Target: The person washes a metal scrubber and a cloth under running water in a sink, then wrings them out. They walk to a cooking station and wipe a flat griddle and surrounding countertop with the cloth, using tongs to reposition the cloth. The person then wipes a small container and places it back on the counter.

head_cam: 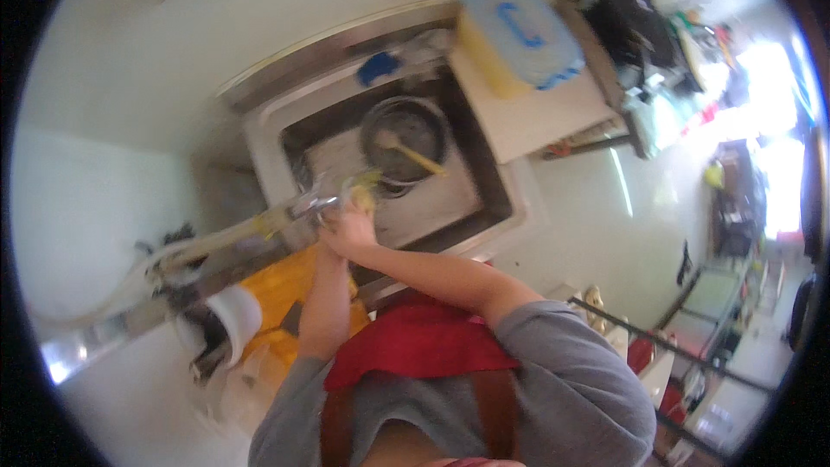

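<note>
Both hands meet at the near left part of a metal sink [519, 207], close to a shiny metal tap [314, 202]. My right hand [355, 228] is shut on a yellowish sponge or scrubber [363, 198], blurred by motion. My left hand [329, 226] lies against it by the tap, mostly hidden, so its grip cannot be told. Beyond them in the basin stands a round dark metal pot [415, 126], with a yellow-handled utensil [421, 159] lying across it.
A yellow tub with a blue lid [528, 35] stands on a pale board [519, 133] over the sink's right side. A blue item [378, 68] lies at the back rim. Left are a pale hose [214, 240], orange cloth [279, 292] and a white container [237, 318].
</note>
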